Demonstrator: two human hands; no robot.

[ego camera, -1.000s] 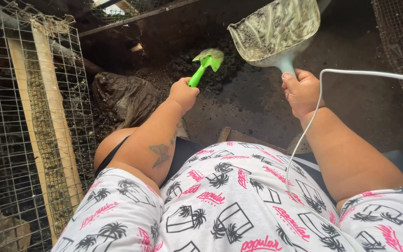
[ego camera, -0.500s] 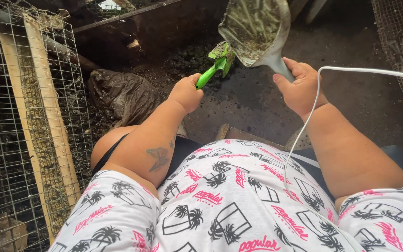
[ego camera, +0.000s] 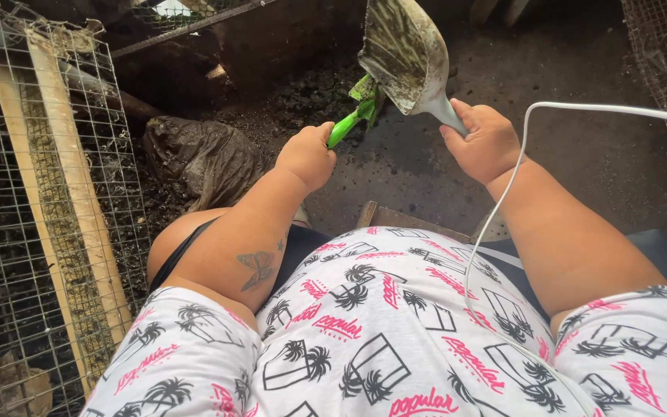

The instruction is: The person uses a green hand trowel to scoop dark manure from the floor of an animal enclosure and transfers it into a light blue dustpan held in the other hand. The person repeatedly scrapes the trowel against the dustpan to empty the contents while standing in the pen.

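Note:
My left hand (ego camera: 307,154) grips the handle of a small green brush (ego camera: 353,116), whose head points up and to the right. My right hand (ego camera: 485,141) holds a dirty grey dustpan (ego camera: 403,54) by its handle, tipped on edge with its inside facing left. The brush head touches the dustpan's lower left edge. Beneath both lies a dark heap of dirt (ego camera: 303,96) on the floor.
A wire mesh cage with wooden slats (ego camera: 48,201) stands on the left. A crumpled dark plastic bag (ego camera: 202,158) lies beside it. A white cable (ego camera: 573,108) runs across my right arm. More mesh (ego camera: 661,54) stands at the far right.
The dustpan has tilted from flat and open-side up onto its edge and moved left. The green brush has moved up against its lower edge.

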